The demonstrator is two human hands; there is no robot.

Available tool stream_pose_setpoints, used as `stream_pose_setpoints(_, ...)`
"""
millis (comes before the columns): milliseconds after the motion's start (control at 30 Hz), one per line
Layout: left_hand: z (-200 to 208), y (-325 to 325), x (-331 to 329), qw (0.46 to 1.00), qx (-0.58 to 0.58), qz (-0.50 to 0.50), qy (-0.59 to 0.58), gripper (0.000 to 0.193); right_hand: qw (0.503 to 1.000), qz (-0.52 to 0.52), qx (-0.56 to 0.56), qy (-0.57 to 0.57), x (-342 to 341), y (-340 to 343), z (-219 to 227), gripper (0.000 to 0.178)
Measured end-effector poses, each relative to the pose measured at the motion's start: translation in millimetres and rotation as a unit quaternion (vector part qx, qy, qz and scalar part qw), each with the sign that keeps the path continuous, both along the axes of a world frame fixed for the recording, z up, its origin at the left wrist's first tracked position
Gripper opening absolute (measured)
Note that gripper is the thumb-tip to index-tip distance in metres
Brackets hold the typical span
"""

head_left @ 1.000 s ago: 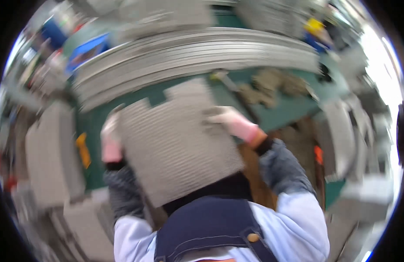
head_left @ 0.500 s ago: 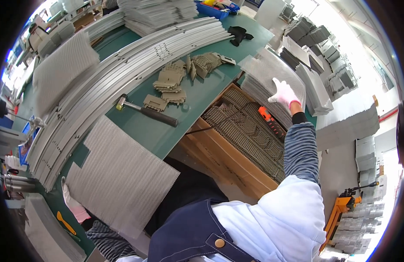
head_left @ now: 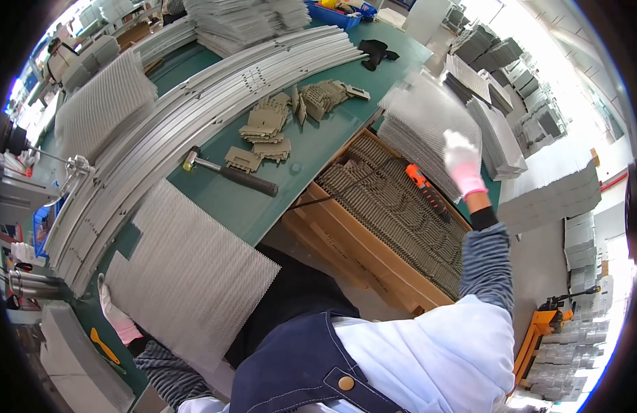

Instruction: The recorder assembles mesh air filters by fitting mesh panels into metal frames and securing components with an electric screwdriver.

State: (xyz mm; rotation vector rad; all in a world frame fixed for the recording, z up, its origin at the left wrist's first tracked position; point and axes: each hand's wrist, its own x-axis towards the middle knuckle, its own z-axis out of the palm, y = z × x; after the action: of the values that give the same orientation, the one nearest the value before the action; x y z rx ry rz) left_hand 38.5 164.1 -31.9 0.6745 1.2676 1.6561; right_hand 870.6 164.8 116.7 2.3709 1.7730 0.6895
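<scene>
My left hand [head_left: 117, 316] is left of my bib [head_left: 284, 372], fingers [head_left: 104, 292] extended; my right arm [head_left: 487, 265] stretches ahead-right of it, right hand [head_left: 463, 165] blurred.

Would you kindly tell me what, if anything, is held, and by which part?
Left hand: notched mesh sheet, by its left edge. Right hand, at the stacked sheets: cannot be told.

the right hand [head_left: 463, 164], on the mesh panel [head_left: 194, 275] a second ago, is now off it and over the stack of mesh sheets [head_left: 425, 113]. its fingers, spread leftward half a second ago, now point forward and blur, and the hand sits farther right. the view is swung rightward, showing the orange pallet truck [head_left: 536, 330] and more of the carton [head_left: 370, 249].
</scene>
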Motion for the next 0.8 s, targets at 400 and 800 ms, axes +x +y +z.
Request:
stream_pose_setpoints(400, 3.3, -1.9, -0.6, 0.990, -0.011, 0.012, 0.138, 0.043, 0.983, -0.020, -0.034, 0.182, 5.3, 17.2, -21.3, 0.088)
stream_pose_setpoints(800, 48.5, -41.6, 30.9, 0.845, -0.139, 0.036, 0.514, 0.039, 0.944, 0.116, 0.308, 0.030, -0.1, 3.6, 125.7, 0.033)
